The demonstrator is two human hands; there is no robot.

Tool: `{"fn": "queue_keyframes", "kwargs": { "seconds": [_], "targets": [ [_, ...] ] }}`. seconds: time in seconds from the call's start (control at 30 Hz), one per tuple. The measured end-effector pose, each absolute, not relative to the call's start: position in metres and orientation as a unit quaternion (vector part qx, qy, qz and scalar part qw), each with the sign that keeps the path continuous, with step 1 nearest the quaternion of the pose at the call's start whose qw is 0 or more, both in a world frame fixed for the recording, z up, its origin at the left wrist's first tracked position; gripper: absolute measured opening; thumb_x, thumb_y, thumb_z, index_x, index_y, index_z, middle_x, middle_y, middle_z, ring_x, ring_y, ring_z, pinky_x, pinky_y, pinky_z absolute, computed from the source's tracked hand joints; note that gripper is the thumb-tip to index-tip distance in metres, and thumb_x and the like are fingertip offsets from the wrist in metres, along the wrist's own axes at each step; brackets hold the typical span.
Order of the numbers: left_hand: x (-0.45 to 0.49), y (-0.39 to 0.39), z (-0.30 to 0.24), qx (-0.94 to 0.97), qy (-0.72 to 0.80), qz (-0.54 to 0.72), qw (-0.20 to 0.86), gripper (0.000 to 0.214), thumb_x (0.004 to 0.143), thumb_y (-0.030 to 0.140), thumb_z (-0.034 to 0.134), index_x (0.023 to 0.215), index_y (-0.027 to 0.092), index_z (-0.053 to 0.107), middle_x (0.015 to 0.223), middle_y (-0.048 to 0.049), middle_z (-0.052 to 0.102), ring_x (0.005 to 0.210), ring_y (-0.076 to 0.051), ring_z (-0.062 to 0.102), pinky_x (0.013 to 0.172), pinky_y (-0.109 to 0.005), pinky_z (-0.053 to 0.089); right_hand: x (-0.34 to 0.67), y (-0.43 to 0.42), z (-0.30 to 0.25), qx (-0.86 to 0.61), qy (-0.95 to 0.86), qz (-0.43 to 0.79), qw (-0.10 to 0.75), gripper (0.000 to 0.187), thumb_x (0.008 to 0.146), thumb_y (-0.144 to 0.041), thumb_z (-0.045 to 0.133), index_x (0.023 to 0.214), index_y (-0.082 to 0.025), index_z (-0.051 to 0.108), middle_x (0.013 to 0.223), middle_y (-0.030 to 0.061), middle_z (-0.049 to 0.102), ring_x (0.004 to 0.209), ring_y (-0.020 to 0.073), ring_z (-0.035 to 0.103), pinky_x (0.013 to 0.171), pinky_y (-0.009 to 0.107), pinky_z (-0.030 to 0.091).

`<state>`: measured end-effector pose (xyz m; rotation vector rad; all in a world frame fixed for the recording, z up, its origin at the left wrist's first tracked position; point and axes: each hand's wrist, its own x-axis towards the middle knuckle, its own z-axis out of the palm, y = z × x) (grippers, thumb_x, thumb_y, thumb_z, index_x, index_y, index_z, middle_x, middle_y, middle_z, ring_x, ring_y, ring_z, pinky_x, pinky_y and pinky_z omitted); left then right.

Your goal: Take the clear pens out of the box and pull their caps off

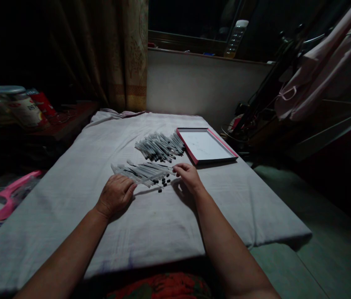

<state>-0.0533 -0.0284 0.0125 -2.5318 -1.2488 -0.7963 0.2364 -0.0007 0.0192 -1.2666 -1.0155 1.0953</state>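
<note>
My left hand is closed, with a clear pen barrel slanting up and to the right from its fingers. Opposite it, my right hand pinches the end of a thin, dark-tipped stick that looks like a pen refill; its full length is hard to make out. Between the hands lies a loose pile of clear pen barrels. Several small black plugs are scattered by its right end. Just behind is a larger heap of pens with dark ends facing me.
An open shallow box with red and black sides stands right of the heap. White cloth covers the table. Jars stand on a dark cabinet at left, above pink-handled scissors. A bottle is on the windowsill.
</note>
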Motion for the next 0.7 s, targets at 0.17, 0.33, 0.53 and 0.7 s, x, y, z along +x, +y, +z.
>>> {"fn": "queue_keyframes", "kwargs": {
  "seconds": [0.17,0.33,0.53,0.7],
  "targets": [
    [-0.072,-0.020,0.009,-0.786,-0.508,-0.320,0.146,0.035,0.101,0.039,0.038,0.088,0.019,0.064,0.081,-0.0100,0.071,0.078,-0.026,0.062,0.075,-0.038,0.044,0.255,0.009,0.017,-0.568,-0.359,0.415,0.613,0.031,0.065,-0.047,0.067,0.078,-0.019,0.066,0.077,0.0056,0.076,0.055,0.0118,0.060,0.041,0.017,0.033],
    [-0.073,-0.019,0.005,-0.782,-0.509,-0.325,0.155,0.041,0.103,0.044,0.034,0.088,0.020,0.064,0.082,-0.0098,0.072,0.080,-0.026,0.064,0.076,-0.038,0.046,0.231,0.006,0.009,-0.570,-0.401,0.405,0.591,0.028,0.063,-0.042,0.074,0.077,-0.019,0.070,0.074,0.0048,0.076,0.061,0.0156,0.065,0.048,0.023,0.047],
    [-0.060,-0.024,0.005,-0.815,-0.463,-0.316,0.143,0.048,0.104,0.050,0.029,0.087,0.022,0.065,0.080,-0.0074,0.072,0.078,-0.024,0.065,0.078,-0.037,0.048,0.216,-0.006,0.010,-0.599,-0.508,0.310,0.536,0.028,0.072,-0.049,0.072,0.077,-0.021,0.072,0.068,-0.0004,0.069,0.068,0.0168,0.063,0.068,0.028,0.050],
    [-0.049,-0.031,0.007,-0.833,-0.432,-0.316,0.142,0.044,0.104,0.047,0.033,0.090,0.021,0.065,0.082,-0.0074,0.071,0.080,-0.023,0.065,0.078,-0.037,0.049,0.212,-0.012,0.015,-0.556,-0.613,0.352,0.438,0.068,0.083,-0.081,0.041,0.056,-0.021,0.060,0.051,-0.0002,0.052,0.054,0.0147,0.053,0.056,0.026,0.040]
  ]
}}
